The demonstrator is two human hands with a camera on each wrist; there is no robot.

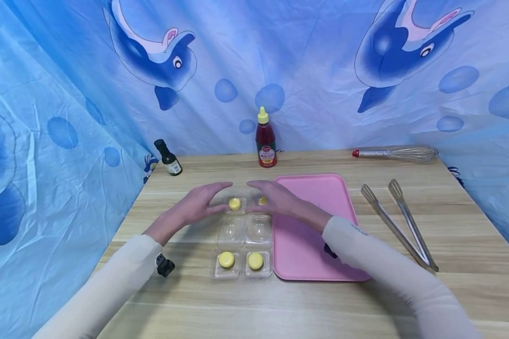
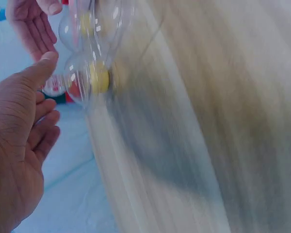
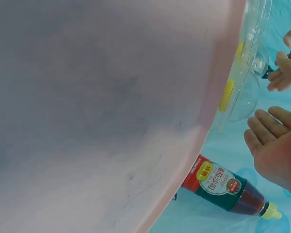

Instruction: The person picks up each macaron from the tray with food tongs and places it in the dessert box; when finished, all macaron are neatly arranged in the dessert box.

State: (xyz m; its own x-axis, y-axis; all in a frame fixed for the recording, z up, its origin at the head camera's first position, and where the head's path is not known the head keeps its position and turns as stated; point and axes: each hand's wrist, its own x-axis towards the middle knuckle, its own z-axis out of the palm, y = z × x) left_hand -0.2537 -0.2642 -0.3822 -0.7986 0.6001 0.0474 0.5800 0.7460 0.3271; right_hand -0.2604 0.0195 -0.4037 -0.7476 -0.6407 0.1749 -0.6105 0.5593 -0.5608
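Observation:
My left hand hovers left of two far yellow macarons, thumb and fingers spread apart, holding nothing. Opposite it, my right hand hovers at the right and partly covers the right far macaron. The left far macaron shows between the hands. In the left wrist view, a clear plastic dome stands over a far macaron, apart from the fingertips. Nearer me are clear empty domes, then two uncovered macarons in square clear trays. Contact between either hand and the plastic is not visible.
A pink tray lies right of the packs, beneath my right forearm. Metal tongs rest farther right, with a whisk behind. A red sauce bottle and a small dark bottle stand at the back.

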